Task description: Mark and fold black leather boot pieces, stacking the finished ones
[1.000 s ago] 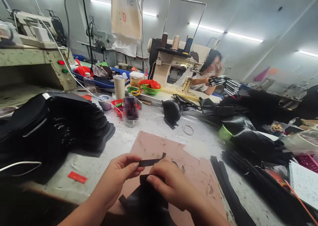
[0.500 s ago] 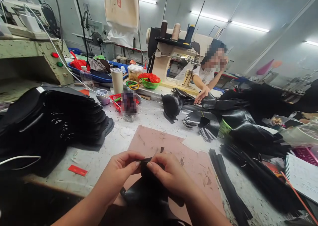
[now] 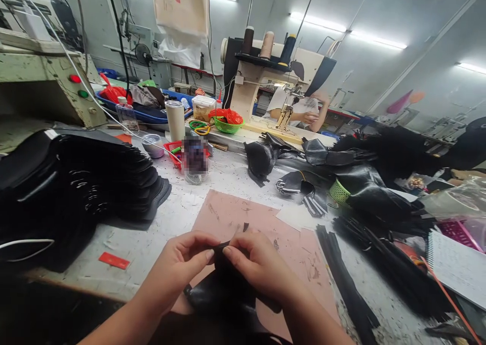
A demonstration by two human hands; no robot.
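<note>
A black leather piece (image 3: 228,294) hangs below my two hands, over the near part of a pink mat (image 3: 228,208). My left hand (image 3: 184,261) pinches its upper edge between thumb and forefinger. Close beside it, my right hand (image 3: 254,259) grips the same edge, thumb on the near side. A narrow black end sticks up just behind my right fingers. The lower part of the leather is dark and runs out of view at the bottom.
Stacked black pieces (image 3: 110,178) lie left, near a red strip (image 3: 114,260). Black strips (image 3: 347,279) and a notebook (image 3: 455,266) lie right. Behind are a tumbler (image 3: 175,121), a green basket (image 3: 228,125) and a sewing machine (image 3: 243,92), with a person's arm (image 3: 321,115) beyond it.
The person behind the machine has drawn their hand back from the black pieces and is now mostly hidden by the machine. My hands keep nearly the same pinch; the view has shifted slightly.
</note>
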